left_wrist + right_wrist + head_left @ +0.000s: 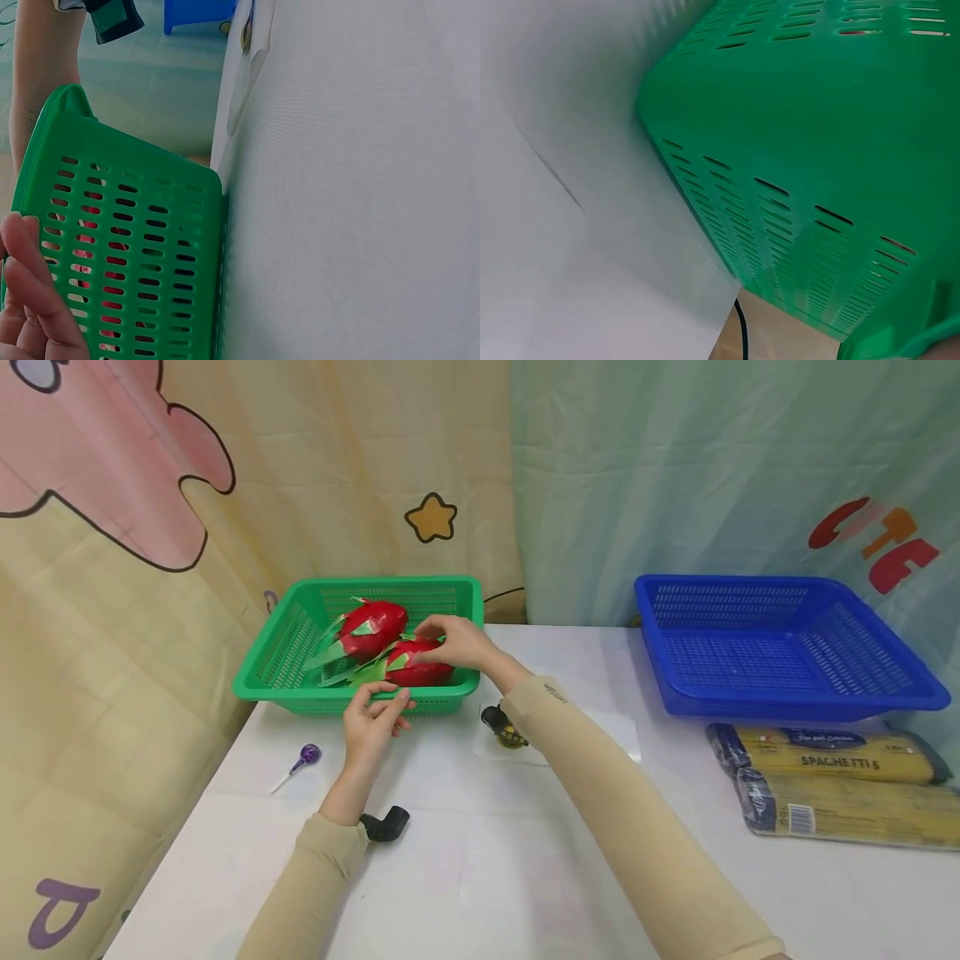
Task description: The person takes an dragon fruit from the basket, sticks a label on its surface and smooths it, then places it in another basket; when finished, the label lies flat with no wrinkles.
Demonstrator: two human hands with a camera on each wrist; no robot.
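Inside the green basket lie two red dragon fruits with green leafy scales, one dragon fruit behind the other dragon fruit. My right hand reaches over the basket's right side and holds the nearer fruit from above, thumb on its red skin. At the front rim, my left hand rests with loosely bent fingers. The left wrist view has those fingers against the slotted wall. Only the basket's outside fills the right wrist view, so the right hand's grip is hidden there.
A blue basket stands at the back right, with two spaghetti packs before it. Left of my left hand lies a purple lollipop. A clear packet with a yellow-black label is partly under my right forearm.
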